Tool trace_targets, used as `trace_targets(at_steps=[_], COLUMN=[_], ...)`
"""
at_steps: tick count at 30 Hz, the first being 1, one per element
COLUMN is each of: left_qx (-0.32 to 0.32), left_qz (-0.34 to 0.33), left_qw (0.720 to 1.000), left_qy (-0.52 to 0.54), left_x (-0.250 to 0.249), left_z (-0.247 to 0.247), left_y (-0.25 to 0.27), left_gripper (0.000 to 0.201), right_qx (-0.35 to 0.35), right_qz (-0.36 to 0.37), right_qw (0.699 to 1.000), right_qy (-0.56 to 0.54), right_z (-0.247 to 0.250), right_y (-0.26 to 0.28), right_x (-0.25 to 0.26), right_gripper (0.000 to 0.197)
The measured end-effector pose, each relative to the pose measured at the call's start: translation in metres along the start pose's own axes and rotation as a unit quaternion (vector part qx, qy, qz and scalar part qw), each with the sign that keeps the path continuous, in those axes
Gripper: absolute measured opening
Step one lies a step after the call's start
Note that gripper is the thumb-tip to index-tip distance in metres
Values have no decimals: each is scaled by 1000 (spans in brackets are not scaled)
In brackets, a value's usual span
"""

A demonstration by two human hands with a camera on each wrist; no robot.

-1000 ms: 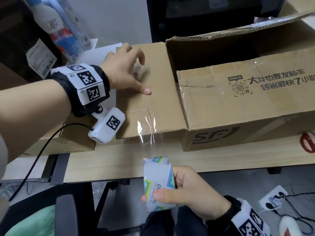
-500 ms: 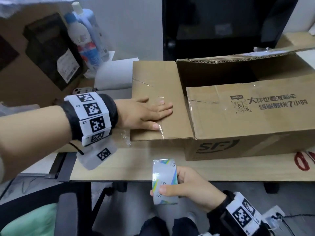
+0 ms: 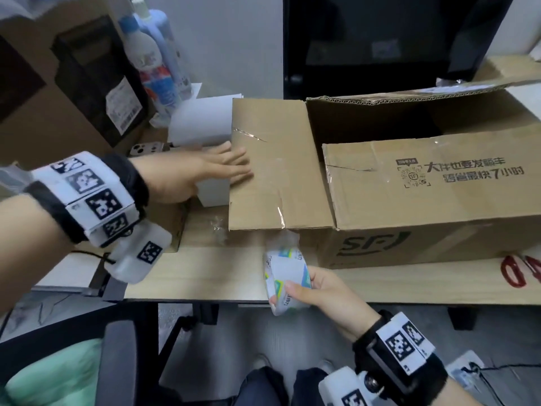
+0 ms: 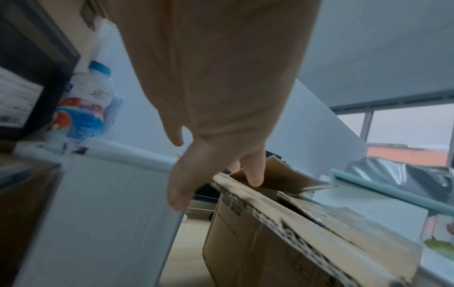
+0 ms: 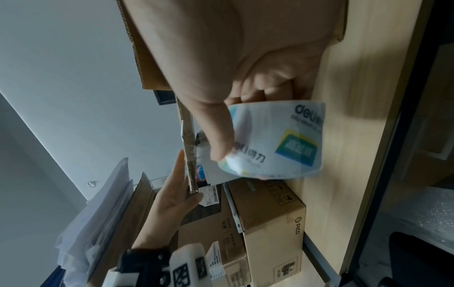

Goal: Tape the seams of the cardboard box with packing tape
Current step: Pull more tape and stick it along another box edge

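The brown SF cardboard box (image 3: 424, 200) stands on the wooden table with its top unsealed. Its left flap (image 3: 278, 171) sticks out level to the left. My left hand (image 3: 237, 168) lies flat on that flap's left edge with straight fingers; in the left wrist view the left hand (image 4: 216, 186) touches the flap's corrugated edge (image 4: 245, 192). My right hand (image 3: 301, 281) grips the packing tape roll (image 3: 281, 268) just below the flap's front edge. A clear tape strip (image 3: 281, 213) runs from the flap's front edge toward the roll. Seen from the right wrist, my thumb presses on the tape roll (image 5: 277, 139).
Red scissors (image 3: 518, 271) lie on the table (image 3: 205, 273) at the right edge. A white box (image 3: 202, 127) and bottles (image 3: 152, 60) stand left of the flap, a black monitor (image 3: 366, 39) behind the box. A chair arm (image 3: 126, 361) is below the table's edge.
My left hand has slid from the middle of the flap to its left edge. The tape roll has risen closer to the flap's front edge.
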State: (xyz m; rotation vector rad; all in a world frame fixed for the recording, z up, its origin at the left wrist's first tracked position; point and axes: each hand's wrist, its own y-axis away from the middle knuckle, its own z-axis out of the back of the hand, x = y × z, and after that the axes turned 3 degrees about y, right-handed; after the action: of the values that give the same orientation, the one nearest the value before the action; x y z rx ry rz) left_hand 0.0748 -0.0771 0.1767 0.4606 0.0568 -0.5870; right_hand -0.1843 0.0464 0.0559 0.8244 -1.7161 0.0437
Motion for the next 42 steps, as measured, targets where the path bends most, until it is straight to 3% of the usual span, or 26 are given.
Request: trace_targets(at_steps=[3,8,10,12,15,18,23,28,35,37,39,40,42], left_qx=[-52,-205,-257,-300,-330,-344,-375,-326,-257,-257,-215,-171,-90], left_qz=[4,-55,-68,-74,-82,-133,-175,-105,-116,-70,11,33,13], left_qw=[998,969,957,948,937,924,889,890,902,884,863,844,775], left_qy=[34,128,112,77,77,104,197,300,326,384,457,507,626], left_x=[-2,-11,-16,-19,-27,-47,-91,-125,-99,-84,-69,-63,-58], left_z=[-24,-40,-35,-27,-6,17,39,35,38,31,17,8,-6], left_y=[-2,-16,-16,-18,-25,-34,-51,-71,-56,-46,-40,-39,-40], left_gripper=[100,67,48,42,35,27,49,76,76,75,78,80,81], right_qx=[-8,-42,-66,-102,-158,-186,-171,-138,-95,-90,-85,-82,-75], right_qz=[-9,0,24,55,114,168,185,152,132,124,118,119,127], right_qw=[1000,997,995,990,977,959,938,920,899,897,892,890,895], right_qy=[-20,-63,-78,-83,-81,-134,-240,-334,-406,-414,-428,-431,-420], right_z=[-3,-10,-14,-17,-19,-20,-24,-19,-17,-19,-22,-22,-21], right_y=[-7,-21,-28,-34,-42,-43,-39,-35,-26,-24,-24,-24,-24], right_x=[-2,3,7,13,26,41,55,63,76,83,87,88,89], right_gripper=[44,38,34,31,25,29,53,55,50,51,52,51,52])
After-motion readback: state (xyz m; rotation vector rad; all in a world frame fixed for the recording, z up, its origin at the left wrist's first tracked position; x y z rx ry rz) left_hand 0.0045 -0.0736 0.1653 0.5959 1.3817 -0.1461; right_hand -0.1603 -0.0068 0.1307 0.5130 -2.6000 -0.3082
